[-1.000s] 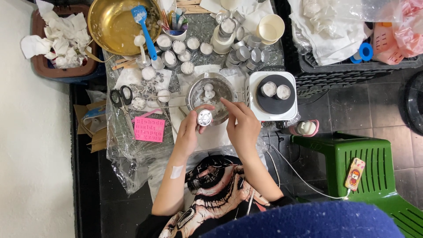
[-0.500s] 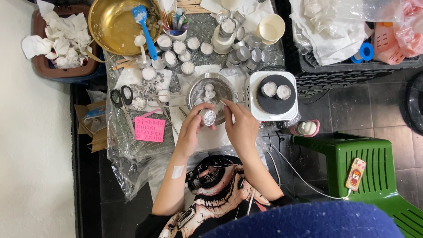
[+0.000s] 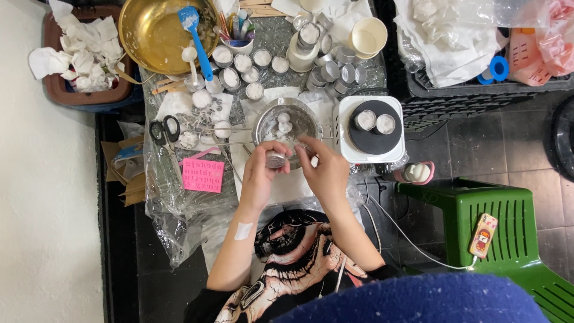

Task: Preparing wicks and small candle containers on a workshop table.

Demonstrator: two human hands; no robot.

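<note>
The left hand [image 3: 258, 173] holds a small round metal cup [image 3: 275, 159] with its fingers curled around it. The cup sits at the 6 o'clock edge of a shiny metal bowl [image 3: 286, 127] on the bench [image 3: 272, 36]. The right hand [image 3: 326, 170] is just beside the cup, at its 3 o'clock side, with the fingers bent and close together. I cannot tell if the right hand is pinching something. Its fingertips [image 3: 302, 143] reach over the rim of the bowl. Inside the bowl lie a few white lumps.

At 3 o'clock from the bowl stands a white hot plate [image 3: 371, 152] with a black round top, and two little cups rest on it. At 9 o'clock from the bowl lie black scissors [image 3: 164, 134] and a pink mat [image 3: 202, 175]. At 11 o'clock sits a big gold bowl [image 3: 155, 30] with a blue spatula [image 3: 196, 39] in it. Many small metal cups [image 3: 242, 63] stand near it, at 12 o'clock from the shiny bowl. A green stool [image 3: 502, 221] stands on the floor at 4 o'clock, with a phone [image 3: 482, 235] lying on it
</note>
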